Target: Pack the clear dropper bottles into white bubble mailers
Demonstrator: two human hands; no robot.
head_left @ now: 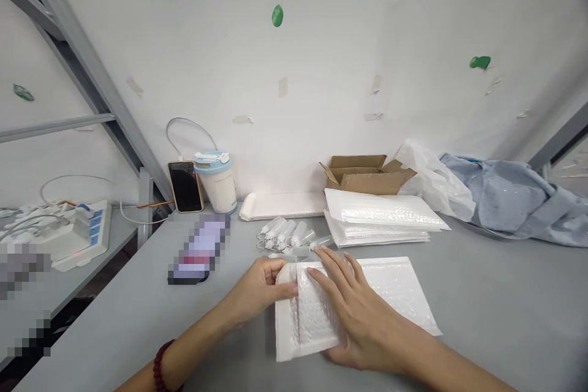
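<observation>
A white bubble mailer (395,288) lies on the grey table in front of me. Its left end has a flap folded along a crease. My left hand (266,288) pinches the upper left corner of the mailer between thumb and curled fingers. My right hand (351,312) rests flat over the middle of the mailer, fingers stretched out and slightly apart. Just behind the mailer lies a group of small clear plastic bottles (287,234), close to my right fingertips. More white bubble mailers (381,214) are stacked behind to the right.
Another white mailer (285,205) lies by the wall, near an open cardboard box (372,180). A cup (218,184), an upright phone (186,187) and a lit, blurred phone (199,251) are at left. White plastic (436,187) and blue-grey cloth (519,199) lie at right; a power strip (94,236) is far left.
</observation>
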